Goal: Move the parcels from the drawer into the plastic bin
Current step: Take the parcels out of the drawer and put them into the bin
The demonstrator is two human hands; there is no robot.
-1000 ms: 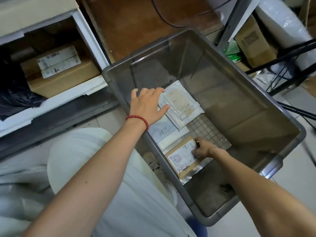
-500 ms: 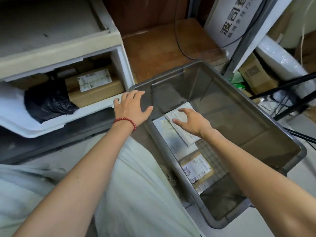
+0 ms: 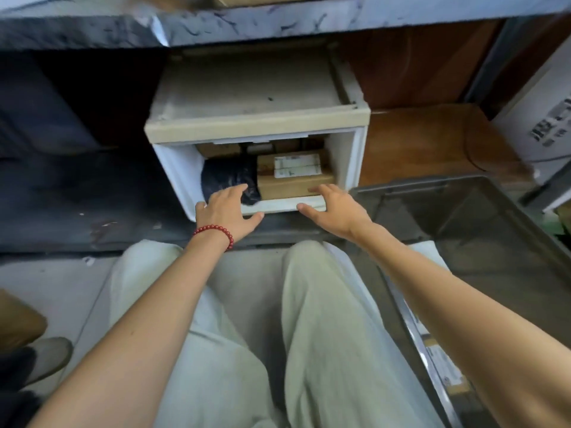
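The left hand (image 3: 227, 211) has its fingers spread and may be touching the black bag parcel (image 3: 227, 176) in the white drawer (image 3: 180, 177). The right hand (image 3: 335, 211), fingers spread too, is by the brown box (image 3: 293, 185). The grey plastic bin (image 3: 411, 187) sits just right of the drawer.

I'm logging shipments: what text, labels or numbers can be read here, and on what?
Label on the cardboard box in the drawer: too blurred to read.
Dark print on the white panel at the right edge: blurred, unreadable.
Parcel label in the plastic bin: too blurred to read.
Nothing legible anywhere.
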